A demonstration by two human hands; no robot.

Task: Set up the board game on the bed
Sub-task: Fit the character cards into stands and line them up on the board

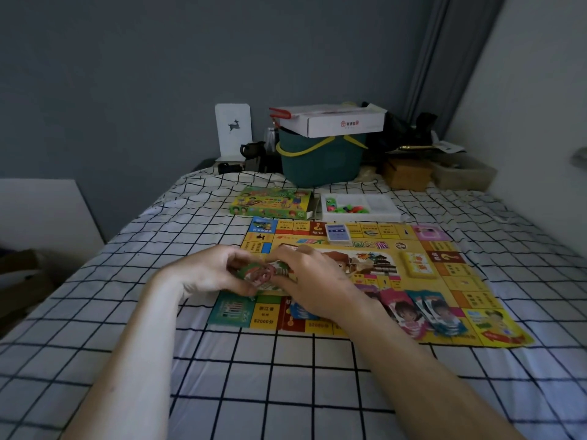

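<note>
1. Both forearms reach forward from the bottom edge over the bed (254,392), which is covered in a white sheet with a black grid.
2. At the near-left part of the game board (460,300), the left hand (206,274) and right hand (314,281) meet, fingers curled in around a small stack of printed cards (262,276) held between them. Each hand's fingers are closed on the stack from its own side; the card faces are too blurred to read.
3. That board is a yellow sheet lying flat on the bed, with coloured squares along its edges and a picture in the middle.
4. On the board's near-right edge lie several character cards (422,309) in pink and blue, fanned and overlapping.
5. A yellow card deck (417,265) rests on the board's right half, and a blue-backed deck (339,232) sits near its far edge.
6. Just beyond the board, on the sheet, lies the green and yellow game box (271,203); beside it to the right is a white tray (381,204) holding small coloured pieces (349,208).
7. Farther back, a dark green basket (320,163) with a yellow handle stands at the end of the bed, with a white cardboard box (336,120) resting on top.
</note>
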